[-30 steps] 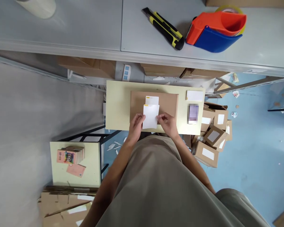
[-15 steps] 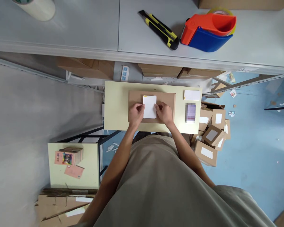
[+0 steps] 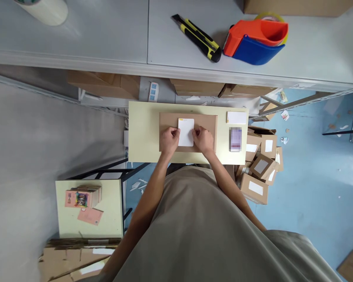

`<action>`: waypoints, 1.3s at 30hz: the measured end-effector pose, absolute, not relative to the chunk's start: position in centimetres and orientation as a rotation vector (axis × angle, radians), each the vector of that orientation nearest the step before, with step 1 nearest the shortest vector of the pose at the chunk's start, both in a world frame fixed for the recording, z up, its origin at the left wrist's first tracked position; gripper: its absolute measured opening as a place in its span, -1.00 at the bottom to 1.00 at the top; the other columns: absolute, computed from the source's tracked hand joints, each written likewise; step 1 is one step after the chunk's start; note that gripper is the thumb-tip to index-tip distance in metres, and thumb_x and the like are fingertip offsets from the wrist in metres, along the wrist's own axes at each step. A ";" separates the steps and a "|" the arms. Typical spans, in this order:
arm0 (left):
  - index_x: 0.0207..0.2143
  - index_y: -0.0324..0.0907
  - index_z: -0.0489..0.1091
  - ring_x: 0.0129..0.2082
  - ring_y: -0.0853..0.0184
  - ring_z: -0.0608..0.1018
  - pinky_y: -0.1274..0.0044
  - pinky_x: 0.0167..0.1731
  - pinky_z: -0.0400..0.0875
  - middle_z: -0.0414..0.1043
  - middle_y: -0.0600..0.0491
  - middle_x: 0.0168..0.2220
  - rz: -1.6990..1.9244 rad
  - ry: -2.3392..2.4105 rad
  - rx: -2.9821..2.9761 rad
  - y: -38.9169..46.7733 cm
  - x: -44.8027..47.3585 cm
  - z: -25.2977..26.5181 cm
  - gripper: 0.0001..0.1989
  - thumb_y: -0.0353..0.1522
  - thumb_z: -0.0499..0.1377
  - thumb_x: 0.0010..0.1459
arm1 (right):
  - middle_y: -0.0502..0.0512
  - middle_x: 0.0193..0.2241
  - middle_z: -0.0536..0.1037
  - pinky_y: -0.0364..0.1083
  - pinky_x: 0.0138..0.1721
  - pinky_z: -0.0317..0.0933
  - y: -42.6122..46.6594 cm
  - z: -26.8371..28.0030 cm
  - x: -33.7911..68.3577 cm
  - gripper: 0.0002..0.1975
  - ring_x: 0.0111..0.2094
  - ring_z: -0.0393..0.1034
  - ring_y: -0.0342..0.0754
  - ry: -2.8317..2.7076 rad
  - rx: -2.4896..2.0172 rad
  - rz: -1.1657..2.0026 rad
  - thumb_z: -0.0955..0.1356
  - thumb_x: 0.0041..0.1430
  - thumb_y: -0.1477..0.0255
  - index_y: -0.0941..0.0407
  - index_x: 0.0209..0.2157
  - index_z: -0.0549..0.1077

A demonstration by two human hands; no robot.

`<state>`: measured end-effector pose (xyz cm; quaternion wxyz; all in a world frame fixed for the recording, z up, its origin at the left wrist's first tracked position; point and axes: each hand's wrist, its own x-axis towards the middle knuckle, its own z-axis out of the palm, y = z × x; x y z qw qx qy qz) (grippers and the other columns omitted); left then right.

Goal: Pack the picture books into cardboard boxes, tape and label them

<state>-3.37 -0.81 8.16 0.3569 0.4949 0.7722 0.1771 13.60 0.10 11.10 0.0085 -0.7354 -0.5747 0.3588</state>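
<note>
A white label (image 3: 186, 133) with a small yellow mark at its top left lies over the middle of a brown cardboard box (image 3: 188, 149). My left hand (image 3: 170, 140) pinches the label's left edge between thumb and fingers. On the opposite side, my right hand (image 3: 203, 139) pinches its right edge. Both hands rest over the box top; whether the label is stuck down I cannot tell. The box sits on a narrow pale yellow table (image 3: 144, 133). To its right are a white label stack (image 3: 236, 117) and a phone-like item with a blurred-out face (image 3: 235, 139).
On the grey bench ahead lie a utility knife (image 3: 197, 38) and an orange-and-blue tape dispenser (image 3: 254, 41). Labelled boxes (image 3: 254, 189) are piled on the floor at right. A side table (image 3: 111, 211) at left bears pink booklets (image 3: 84, 197). A power strip (image 3: 153, 92) lies beyond the table.
The label appears slightly flatter against the box. Both hands keep their pinch at its edges with hardly any movement. The whole view has shifted a little.
</note>
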 end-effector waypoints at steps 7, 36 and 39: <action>-0.26 -0.13 0.61 -0.24 0.13 0.67 0.40 -0.17 0.44 0.73 -0.10 -0.21 0.535 1.981 1.296 -0.9 -3.4 7.8 -0.77 -0.21 0.24 0.40 | 0.25 -0.08 0.76 0.06 0.05 0.46 -0.1 10.4 13.3 -0.72 0.00 0.67 0.23 -1.800 -2.319 1.078 0.29 0.57 0.26 0.07 -0.04 0.61; -0.31 -0.11 0.57 -0.27 0.10 0.65 0.33 -0.13 0.45 0.70 -0.11 -0.28 0.467 2.001 1.363 -0.7 -3.2 7.3 -0.82 -0.28 0.23 0.36 | 0.27 0.04 0.71 -0.01 0.03 0.43 2.2 11.5 12.5 -0.88 0.04 0.62 0.17 -2.264 -2.176 1.287 0.49 0.40 0.35 0.07 -0.13 0.69; -0.28 -0.11 0.57 -0.24 0.10 0.66 0.35 -0.12 0.45 0.69 -0.11 -0.27 0.475 1.993 1.362 -0.7 -3.3 7.3 -0.84 -0.28 0.24 0.36 | 0.25 0.04 0.72 -0.03 0.03 0.43 2.2 11.7 12.5 -0.89 0.04 0.63 0.15 -2.320 -2.148 1.356 0.50 0.38 0.35 0.08 -0.15 0.69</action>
